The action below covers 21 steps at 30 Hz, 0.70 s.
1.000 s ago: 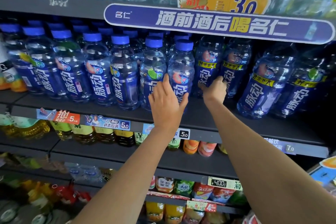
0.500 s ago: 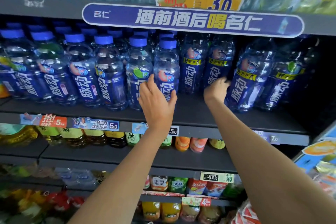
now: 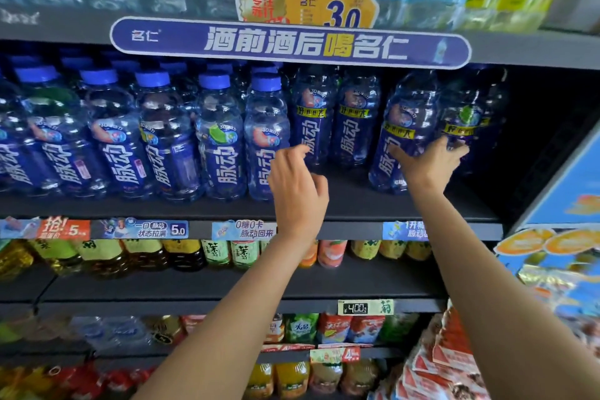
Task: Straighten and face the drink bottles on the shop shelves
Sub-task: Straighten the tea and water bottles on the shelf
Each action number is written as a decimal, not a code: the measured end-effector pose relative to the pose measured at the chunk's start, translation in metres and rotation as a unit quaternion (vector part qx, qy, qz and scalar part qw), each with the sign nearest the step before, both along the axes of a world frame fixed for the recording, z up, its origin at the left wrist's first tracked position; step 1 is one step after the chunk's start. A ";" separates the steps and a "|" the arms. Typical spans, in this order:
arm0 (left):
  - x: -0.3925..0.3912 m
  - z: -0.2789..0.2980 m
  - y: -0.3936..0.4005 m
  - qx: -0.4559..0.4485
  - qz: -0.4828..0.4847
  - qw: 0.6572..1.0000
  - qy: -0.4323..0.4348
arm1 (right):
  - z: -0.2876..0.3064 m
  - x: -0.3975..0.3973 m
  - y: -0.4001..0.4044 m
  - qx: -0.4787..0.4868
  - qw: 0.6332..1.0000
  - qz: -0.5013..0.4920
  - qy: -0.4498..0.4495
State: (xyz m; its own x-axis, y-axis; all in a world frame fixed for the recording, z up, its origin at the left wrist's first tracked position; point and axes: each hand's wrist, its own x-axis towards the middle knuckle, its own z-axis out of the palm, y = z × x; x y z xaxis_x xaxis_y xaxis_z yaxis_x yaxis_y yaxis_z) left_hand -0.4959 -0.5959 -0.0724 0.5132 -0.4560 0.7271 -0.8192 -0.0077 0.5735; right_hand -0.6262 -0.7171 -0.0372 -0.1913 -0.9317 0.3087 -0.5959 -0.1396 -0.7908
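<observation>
Blue drink bottles fill the middle shelf [image 3: 357,204]. A row of small blue-capped bottles [image 3: 220,140] stands at the front left. Two larger bottles [image 3: 313,120] stand further back in the middle. Right of them a large bottle [image 3: 406,114] leans left at the front, and my right hand [image 3: 428,162] grips its lower body, thumb on the left and fingers round the right side. Another large bottle [image 3: 470,114] stands just behind those fingers. My left hand [image 3: 297,185] hovers in front of the last small bottle [image 3: 266,127], fingers loosely curled, holding nothing.
A blue promotional banner [image 3: 292,42] hangs from the shelf above, hiding the large bottles' caps. Tea and juice bottles [image 3: 181,253] line the shelf below. A blue display stand [image 3: 568,198] and stacked snack packs [image 3: 448,360] crowd the right side.
My right hand moved right from the set-back large bottles and took hold of the leaning large bottle. My left hand came off the small bottle and drifted right.
</observation>
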 end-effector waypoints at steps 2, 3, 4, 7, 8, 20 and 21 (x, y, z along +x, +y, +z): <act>0.006 -0.004 0.006 0.004 0.017 1.000 0.016 | -0.007 0.004 0.003 -0.001 1.000 0.011 0.004; 0.009 -0.006 0.011 0.006 0.028 0.999 0.018 | -0.010 0.006 0.004 0.002 1.000 0.017 -0.002; 0.014 -0.007 0.015 0.006 0.042 0.999 0.019 | -0.012 0.007 0.003 0.005 1.000 0.021 -0.009; 0.034 -0.009 0.023 0.020 0.079 0.993 0.088 | -0.008 0.009 0.003 0.012 0.999 0.028 -0.012; 0.039 -0.008 0.023 0.033 0.085 0.988 0.121 | -0.006 0.010 0.004 0.018 0.999 0.036 -0.011; 0.044 -0.011 0.013 0.099 0.131 0.978 0.128 | -0.002 0.087 0.050 0.005 0.969 0.239 0.065; 0.046 -0.011 0.014 0.102 0.131 0.978 0.123 | -0.001 0.090 0.051 0.008 0.969 0.238 0.068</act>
